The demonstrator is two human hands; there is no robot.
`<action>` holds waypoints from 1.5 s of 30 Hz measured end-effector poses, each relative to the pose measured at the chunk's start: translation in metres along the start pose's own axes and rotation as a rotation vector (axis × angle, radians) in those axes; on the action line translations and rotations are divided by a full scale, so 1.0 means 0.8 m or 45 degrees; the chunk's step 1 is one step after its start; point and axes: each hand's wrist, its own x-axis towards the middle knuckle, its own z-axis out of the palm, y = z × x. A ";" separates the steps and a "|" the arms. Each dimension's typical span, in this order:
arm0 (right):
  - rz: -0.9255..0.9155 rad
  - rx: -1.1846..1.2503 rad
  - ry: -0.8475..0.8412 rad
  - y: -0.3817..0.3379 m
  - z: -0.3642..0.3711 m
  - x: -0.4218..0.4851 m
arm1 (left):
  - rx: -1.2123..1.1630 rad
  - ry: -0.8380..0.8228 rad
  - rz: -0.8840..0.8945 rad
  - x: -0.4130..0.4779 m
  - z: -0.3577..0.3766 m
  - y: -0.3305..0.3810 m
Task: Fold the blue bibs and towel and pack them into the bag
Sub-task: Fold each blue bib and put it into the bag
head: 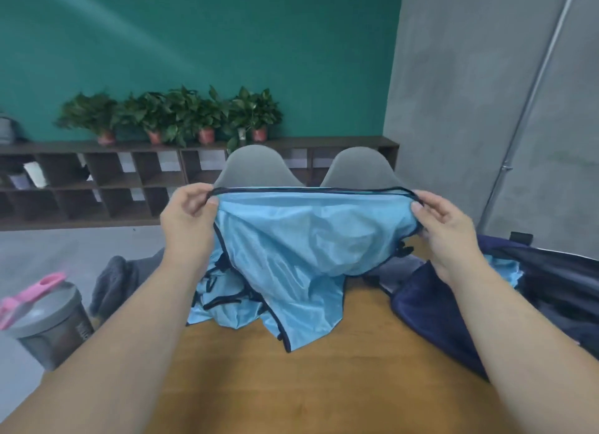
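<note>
A light blue bib (301, 239) with dark navy trim hangs stretched above the wooden table (324, 385). My left hand (188, 219) pinches its top left corner, and my right hand (444, 229) pinches the top right corner. Its lower part drapes onto a heap of more blue bibs (220, 297) on the table. A dark navy bag (453, 313) lies open at the right, with a bit of light blue fabric (505, 271) inside it. A grey towel (113, 281) lies bunched at the left, behind my left arm.
A grey shaker bottle (48, 323) with a pink lid clip stands at the table's left edge. Two grey chair backs (256, 167) rise behind the table. Farther back a low dark shelf (97, 180) carries potted plants against a green wall.
</note>
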 end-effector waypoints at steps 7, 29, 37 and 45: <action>0.096 -0.243 -0.083 0.045 -0.003 -0.009 | 0.232 -0.145 -0.226 -0.021 -0.022 -0.051; 0.370 -0.360 0.136 0.136 -0.010 -0.085 | 0.439 -0.013 -0.312 -0.088 -0.066 -0.132; 0.292 -0.722 0.077 0.176 -0.013 -0.144 | 0.520 -0.026 -0.303 -0.151 -0.077 -0.177; 0.121 -0.884 0.109 0.185 -0.013 -0.161 | 0.533 -0.059 -0.389 -0.164 -0.080 -0.190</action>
